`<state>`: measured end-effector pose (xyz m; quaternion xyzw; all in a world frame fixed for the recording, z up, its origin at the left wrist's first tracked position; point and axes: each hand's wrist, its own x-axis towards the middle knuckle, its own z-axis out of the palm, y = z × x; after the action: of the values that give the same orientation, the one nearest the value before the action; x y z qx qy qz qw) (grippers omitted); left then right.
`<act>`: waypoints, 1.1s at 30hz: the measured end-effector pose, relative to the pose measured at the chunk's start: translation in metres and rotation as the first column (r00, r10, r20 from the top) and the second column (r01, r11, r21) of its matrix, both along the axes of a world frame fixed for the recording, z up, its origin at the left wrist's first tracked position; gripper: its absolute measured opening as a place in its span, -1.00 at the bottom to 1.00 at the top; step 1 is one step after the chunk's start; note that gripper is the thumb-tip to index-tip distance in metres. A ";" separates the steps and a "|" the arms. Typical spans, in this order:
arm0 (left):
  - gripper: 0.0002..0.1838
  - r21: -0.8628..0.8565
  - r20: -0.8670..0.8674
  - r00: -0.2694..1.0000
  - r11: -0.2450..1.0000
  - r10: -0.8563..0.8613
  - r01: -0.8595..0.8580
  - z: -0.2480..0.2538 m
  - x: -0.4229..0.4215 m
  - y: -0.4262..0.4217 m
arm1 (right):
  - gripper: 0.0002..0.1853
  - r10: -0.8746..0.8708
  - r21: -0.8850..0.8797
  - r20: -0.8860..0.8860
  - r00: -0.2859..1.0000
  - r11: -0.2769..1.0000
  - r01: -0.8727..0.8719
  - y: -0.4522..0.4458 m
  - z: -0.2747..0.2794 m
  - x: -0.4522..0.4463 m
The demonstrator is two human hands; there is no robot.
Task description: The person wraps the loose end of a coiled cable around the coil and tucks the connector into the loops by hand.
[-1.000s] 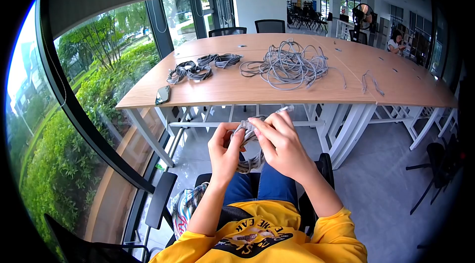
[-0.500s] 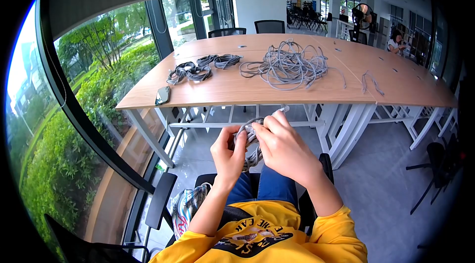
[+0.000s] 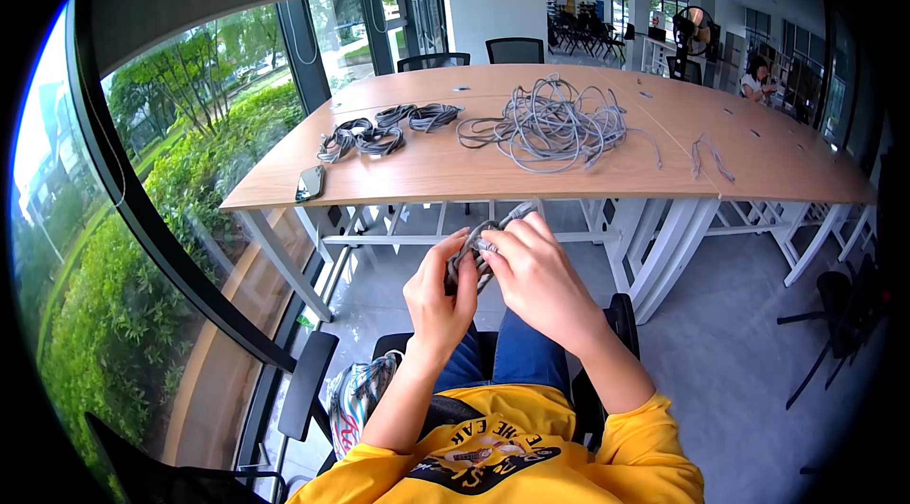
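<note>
A coiled grey network cable (image 3: 482,234) is held up over my lap, in front of the table edge. My left hand (image 3: 442,284) is closed around the left side of the coil, thumb pressed against it. My right hand (image 3: 533,264) pinches the cable at the coil's right side, and a plug end pokes out above its fingers. The fingertips hide part of the coil. On the table lie a loose tangle of grey cable (image 3: 559,129) and several neatly wound cable bundles (image 3: 365,138).
The wooden table (image 3: 417,177) stands ahead, with a phone (image 3: 310,183) near its left front edge. A short cable piece (image 3: 711,158) lies to the right. Chair armrests (image 3: 308,381) flank me, and a patterned bag (image 3: 360,400) sits at my left. Far right, another person (image 3: 757,82) is seated.
The coil has been turned and lifted in my hands, so its lower loops no longer hang below them. My right fingers have shifted on the cable. Things on the table stay put.
</note>
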<state>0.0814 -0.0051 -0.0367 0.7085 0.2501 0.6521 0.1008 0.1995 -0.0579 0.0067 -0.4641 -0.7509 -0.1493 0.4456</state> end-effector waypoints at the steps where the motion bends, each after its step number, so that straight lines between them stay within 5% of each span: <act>1: -0.84 0.064 0.028 0.999 0.998 -0.015 0.013 0.000 -0.001 0.001 | -0.86 0.006 -0.003 0.002 1.000 1.000 -0.006 -0.001 0.000 -0.001; 3: -0.82 -0.065 0.021 0.999 0.997 -0.042 0.043 -0.001 -0.005 -0.002 | -0.86 -0.106 -0.023 -0.090 0.990 0.994 0.105 -0.003 0.001 -0.002; 8: -0.86 0.002 -0.024 1.000 1.000 0.014 -0.014 0.010 -0.004 -0.014 | -0.91 -0.010 0.068 0.013 1.000 0.998 0.009 -0.001 -0.001 -0.001; 13: -0.86 0.137 0.024 0.997 0.988 -0.070 0.066 0.002 -0.004 -0.005 | -0.92 0.029 0.000 -0.063 0.998 1.000 -0.029 -0.005 0.000 0.001; 15: -0.86 -0.027 0.038 0.988 0.988 -0.151 0.152 0.003 -0.006 -0.008 | -0.90 0.029 -0.044 -0.061 0.998 0.999 -0.032 -0.004 0.002 0.004; 18: -0.82 0.073 0.025 0.992 0.989 -0.127 0.125 0.004 -0.007 -0.001 | -0.84 0.130 -0.186 -0.158 0.979 0.970 -0.159 -0.004 0.003 0.012; 25: -0.82 0.142 -0.021 0.981 0.970 -0.194 0.195 0.007 -0.014 0.001 | -0.79 0.066 -0.169 -0.192 0.979 0.981 -0.099 -0.005 -0.003 0.006; 27: -0.84 -0.122 0.179 0.914 0.914 -0.364 0.388 0.002 -0.019 0.002 | -0.71 0.008 0.042 -0.154 0.988 0.999 -0.002 -0.004 0.004 0.005; 29: -0.82 -0.298 0.345 0.779 0.726 -0.523 0.619 0.011 -0.028 -0.006 | -0.68 0.054 0.015 -0.170 0.984 0.999 -0.052 0.003 0.001 0.010; 31: -0.79 -0.211 0.255 0.797 0.773 -0.547 0.598 0.006 -0.028 0.004 | -0.69 0.072 0.006 0.081 0.994 0.997 -0.073 0.009 -0.004 0.014; 33: -0.63 -0.104 0.103 0.832 0.826 -0.545 0.554 0.008 -0.026 0.006 | -0.70 -0.002 0.077 0.121 0.993 0.997 -0.008 0.011 -0.008 0.013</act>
<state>0.0557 0.0013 -0.0289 0.7196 0.0735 0.6018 0.3385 0.2124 -0.0470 -0.0013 -0.4355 -0.7708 -0.2054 0.4172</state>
